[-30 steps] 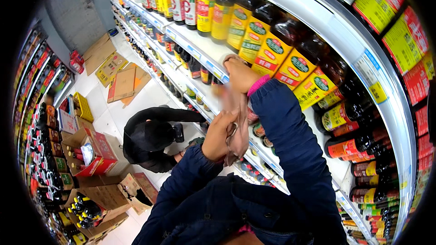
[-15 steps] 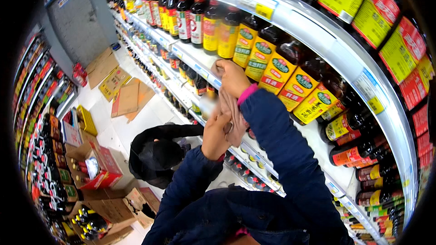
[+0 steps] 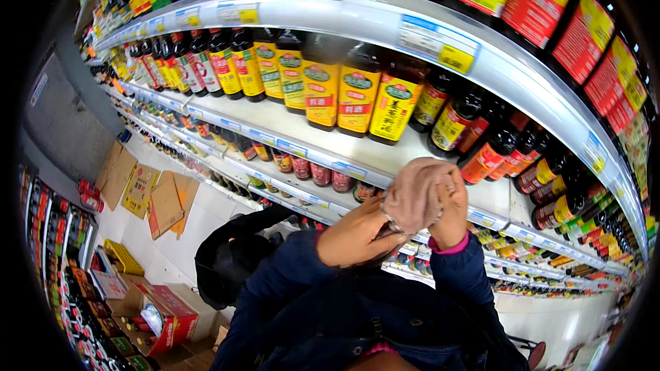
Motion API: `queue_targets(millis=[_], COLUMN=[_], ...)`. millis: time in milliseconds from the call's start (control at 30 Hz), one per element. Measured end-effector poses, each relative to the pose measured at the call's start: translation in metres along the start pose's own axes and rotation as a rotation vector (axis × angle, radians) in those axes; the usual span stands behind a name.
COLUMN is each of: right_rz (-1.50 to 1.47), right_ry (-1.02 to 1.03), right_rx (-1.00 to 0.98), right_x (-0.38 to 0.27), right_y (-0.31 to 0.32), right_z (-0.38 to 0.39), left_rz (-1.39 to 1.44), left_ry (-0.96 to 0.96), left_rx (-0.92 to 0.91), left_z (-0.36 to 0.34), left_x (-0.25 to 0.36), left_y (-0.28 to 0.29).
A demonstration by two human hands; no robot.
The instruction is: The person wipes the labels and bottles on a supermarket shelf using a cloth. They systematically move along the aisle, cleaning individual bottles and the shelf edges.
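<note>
A dusty-pink cloth (image 3: pixel 415 196) is bunched between my two hands, just in front of the shelf edge. My right hand (image 3: pixel 451 211) is wrapped round its right side. The fingers of my left hand (image 3: pixel 356 235) close on its lower left side, partly hidden in the folds. Whether the cloth covers anything else cannot be seen. Just beyond my hands, on the white shelf (image 3: pixel 385 158), stands a row of dark sauce bottles (image 3: pixel 358 93) with yellow and red labels.
Above my hands curves an upper shelf edge (image 3: pixel 289 10) with price tags. Lower shelves hold red-labelled jars (image 3: pixel 321 174). At the left a person in black (image 3: pixel 230 261) is close by. Flattened cardboard (image 3: pixel 167 204), an open carton (image 3: pixel 168 316) and a yellow crate (image 3: pixel 124 257) lie on the floor.
My view has swung right along the shelf. Both hands have moved right, and the cloth, hanging loosely before, is now gathered into a bunch, mostly at my right hand.
</note>
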State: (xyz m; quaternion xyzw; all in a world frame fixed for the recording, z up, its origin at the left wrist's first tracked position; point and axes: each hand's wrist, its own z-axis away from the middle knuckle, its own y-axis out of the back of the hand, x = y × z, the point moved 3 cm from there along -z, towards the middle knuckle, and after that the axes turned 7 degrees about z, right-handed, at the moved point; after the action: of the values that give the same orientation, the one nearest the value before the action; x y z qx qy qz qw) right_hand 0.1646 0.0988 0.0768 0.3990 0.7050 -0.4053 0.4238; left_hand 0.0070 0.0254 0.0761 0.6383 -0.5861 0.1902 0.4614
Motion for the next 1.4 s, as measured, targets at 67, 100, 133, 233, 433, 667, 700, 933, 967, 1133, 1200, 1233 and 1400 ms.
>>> queue_targets(millis=[67,100,133,233,433,667,700,933,967,1133,1200,1233,1400], right_rz=[-0.077,-0.018,0.044,0.174,0.325,0.006,-0.004,0.033,0.023,-0.069,-0.077,-0.079,-0.081], right_ry=[0.035,0.023,0.010,-0.063,-0.206,-0.196,-0.163,-0.133,-0.137,-0.161,-0.156,-0.158,-0.126], right_rx=[0.045,0.069,0.097,0.043,-0.023,0.016,-0.010,-0.063,-0.055,-0.077,-0.098,-0.082,0.002], right_x=[-0.014,-0.022,-0.033,-0.044,-0.045,-0.045,-0.043,-0.045,-0.045,-0.040,-0.039,-0.040,-0.045], right_y=[0.022,0.028,0.034,0.055,0.072,0.079,0.079,0.076,0.077,0.077,0.077,0.076,0.078], right_z=[0.010,0.013,0.017,0.027,0.040,0.037,0.034,0.024,0.022,0.019,0.021,0.020,0.012], left_rz=[-0.004,-0.065,-0.153,-0.387,-0.647,-0.833,-0.910,-1.064,-1.103,-1.044,-0.945,-0.457,-0.007], left_ry=[-0.003,-0.020,-0.092,-0.378,-0.435,-0.467,-0.479,-0.601,-0.610,-0.610,-0.617,-0.460,-0.161], left_rx=[-0.097,0.140,0.351,0.704,0.692,0.570,0.565,0.562,0.535,0.404,0.374,0.444,0.441], left_z=[-0.018,-0.027,-0.041,-0.102,-0.178,-0.205,-0.206,-0.206,-0.204,-0.196,-0.190,-0.191,-0.177], left_x=[0.012,0.015,0.019,0.022,0.004,-0.014,-0.014,-0.026,-0.028,-0.018,-0.011,-0.008,0.006], left_y=[0.011,0.020,0.030,0.047,0.045,0.062,0.064,0.079,0.079,0.072,0.067,0.064,0.057])
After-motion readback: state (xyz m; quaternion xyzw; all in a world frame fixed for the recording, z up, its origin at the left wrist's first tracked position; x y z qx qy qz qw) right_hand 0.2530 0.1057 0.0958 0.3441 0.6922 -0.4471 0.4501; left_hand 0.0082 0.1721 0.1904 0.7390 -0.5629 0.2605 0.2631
